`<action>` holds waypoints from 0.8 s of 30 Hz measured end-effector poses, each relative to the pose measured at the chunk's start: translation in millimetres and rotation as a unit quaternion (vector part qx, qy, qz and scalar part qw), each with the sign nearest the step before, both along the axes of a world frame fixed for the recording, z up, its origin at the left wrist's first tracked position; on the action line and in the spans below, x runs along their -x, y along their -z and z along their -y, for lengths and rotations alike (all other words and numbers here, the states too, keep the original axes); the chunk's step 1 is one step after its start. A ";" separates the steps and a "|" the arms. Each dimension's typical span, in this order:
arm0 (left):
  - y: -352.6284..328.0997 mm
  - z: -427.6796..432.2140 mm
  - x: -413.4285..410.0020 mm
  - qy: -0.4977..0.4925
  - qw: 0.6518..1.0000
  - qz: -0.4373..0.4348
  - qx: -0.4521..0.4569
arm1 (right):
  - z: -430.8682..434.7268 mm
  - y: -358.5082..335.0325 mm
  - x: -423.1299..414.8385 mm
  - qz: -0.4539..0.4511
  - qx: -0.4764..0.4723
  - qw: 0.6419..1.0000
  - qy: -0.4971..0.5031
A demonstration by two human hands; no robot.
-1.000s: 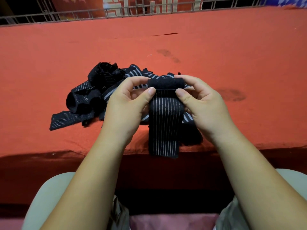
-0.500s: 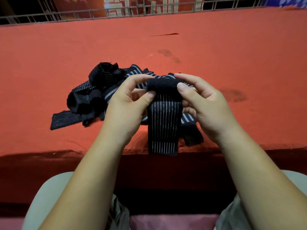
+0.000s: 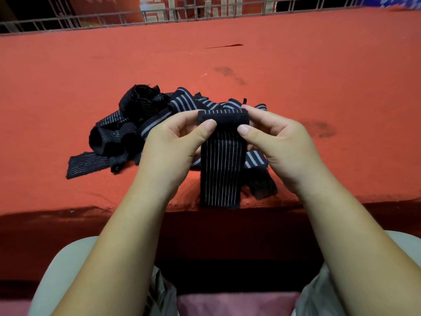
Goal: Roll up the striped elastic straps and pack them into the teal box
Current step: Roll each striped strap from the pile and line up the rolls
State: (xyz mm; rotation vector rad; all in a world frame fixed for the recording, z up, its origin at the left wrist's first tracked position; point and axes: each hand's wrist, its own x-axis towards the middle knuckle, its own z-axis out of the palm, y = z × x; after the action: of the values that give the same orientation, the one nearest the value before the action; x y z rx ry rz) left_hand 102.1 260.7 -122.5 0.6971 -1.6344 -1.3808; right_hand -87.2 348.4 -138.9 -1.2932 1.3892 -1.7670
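A black elastic strap with thin white stripes [image 3: 220, 169] hangs down over the table's front edge. Its top end is rolled into a short tight roll. My left hand [image 3: 173, 144] pinches the roll's left end between thumb and fingers. My right hand [image 3: 280, 142] pinches its right end the same way. Behind my hands lies a tangled pile of several more striped straps [image 3: 141, 124] on the red table [image 3: 319, 76]. No teal box is in view.
The red cloth covers the whole table, with dark stains [image 3: 319, 131] to the right of my hands. A metal railing [image 3: 159, 17] runs along the far edge. My knees [image 3: 63, 270] show below the table's front edge.
The roll at the strap's top has grown a turn and the hanging tail has become slightly shorter. Both thumbs have shifted on the roll. The pile has not moved.
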 end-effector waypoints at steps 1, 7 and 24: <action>-0.5 -0.7 0.4 -0.001 1.000 -0.007 -0.001 | 0.1 0.0 0.3 -0.010 -0.001 1.000 -0.004; -0.2 -6.7 5.7 0.007 1.000 -0.012 0.028 | -0.5 -1.5 -3.2 -0.048 0.012 0.999 -0.005; 2.8 -0.1 3.1 -0.012 0.999 0.017 0.027 | 0.5 -1.1 0.8 -0.004 -0.010 1.000 0.000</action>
State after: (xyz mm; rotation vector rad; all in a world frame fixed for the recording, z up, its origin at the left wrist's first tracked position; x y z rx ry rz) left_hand 99.0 260.8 -125.3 0.7102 -1.6787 -1.3100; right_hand -88.0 347.9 -137.8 -1.2924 1.4077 -1.7458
